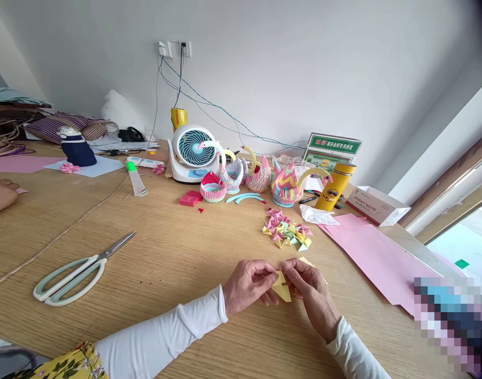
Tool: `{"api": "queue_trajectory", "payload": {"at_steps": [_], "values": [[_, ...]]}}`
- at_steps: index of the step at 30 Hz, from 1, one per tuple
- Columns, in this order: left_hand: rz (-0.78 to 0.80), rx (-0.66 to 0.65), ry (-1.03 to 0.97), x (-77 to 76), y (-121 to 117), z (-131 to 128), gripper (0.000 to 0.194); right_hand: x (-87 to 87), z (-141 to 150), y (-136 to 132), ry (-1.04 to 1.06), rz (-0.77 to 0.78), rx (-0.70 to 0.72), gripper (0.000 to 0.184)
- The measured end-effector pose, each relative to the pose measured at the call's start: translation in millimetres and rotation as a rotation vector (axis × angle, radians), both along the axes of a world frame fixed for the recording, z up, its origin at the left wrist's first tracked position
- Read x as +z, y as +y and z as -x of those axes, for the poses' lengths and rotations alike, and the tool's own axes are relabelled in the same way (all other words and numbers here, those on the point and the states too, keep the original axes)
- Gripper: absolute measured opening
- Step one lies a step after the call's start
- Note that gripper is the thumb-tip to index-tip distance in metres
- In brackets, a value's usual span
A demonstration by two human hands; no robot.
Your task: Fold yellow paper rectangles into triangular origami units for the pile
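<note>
Between my two hands is a small piece of folded yellow paper [281,290], its lower end narrowing to a point. My left hand [251,284] pinches its left upper edge between thumb and fingers. On the other side, my right hand [310,289] is closed with thumb and forefinger at the paper's upper right. More yellow paper [306,261] shows partly behind the right hand, mostly hidden. Just beyond the hands lies a loose pile of folded paper pieces [287,229] in pink, yellow and green.
Large scissors [77,276] lie at left, tips pointing away. Paper swans [287,189], a fan [196,152], a glue bottle [136,180] and a yellow flask [335,187] stand farther back. Pink sheets [383,258] and a sticky-note box [377,205] are at right. Another person's hand [2,195] rests far left.
</note>
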State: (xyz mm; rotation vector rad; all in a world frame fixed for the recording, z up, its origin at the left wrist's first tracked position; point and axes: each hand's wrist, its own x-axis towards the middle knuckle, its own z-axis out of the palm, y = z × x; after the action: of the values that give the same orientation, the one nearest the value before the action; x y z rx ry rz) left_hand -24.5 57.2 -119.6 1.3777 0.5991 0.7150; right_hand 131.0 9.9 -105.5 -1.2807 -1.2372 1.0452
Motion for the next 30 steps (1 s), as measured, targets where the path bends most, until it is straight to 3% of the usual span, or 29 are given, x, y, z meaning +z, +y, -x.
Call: {"api": "queue_trajectory", "payload": {"at_steps": [8, 17, 23, 30], "values": [[-0.083, -0.007, 0.044, 1.8, -1, 1, 0.033, 3.8, -5, 1, 0.021, 0.075, 0.086, 0.037], [-0.022, 0.035, 0.022, 3.3, -1, 0, 0.034, -1.1, -9, 6, -0.068, 0.034, 0.107, 0.040], [-0.033, 0.035, 0.014, 2.4, -1, 1, 0.033, -6.8, -11, 6, -0.219, -0.048, 0.061, 0.036], [-0.077, 0.064, 0.066, 5.4, -2, 1, 0.033, -4.2, -4, 1, -0.463, -0.266, -0.016, 0.025]]}}
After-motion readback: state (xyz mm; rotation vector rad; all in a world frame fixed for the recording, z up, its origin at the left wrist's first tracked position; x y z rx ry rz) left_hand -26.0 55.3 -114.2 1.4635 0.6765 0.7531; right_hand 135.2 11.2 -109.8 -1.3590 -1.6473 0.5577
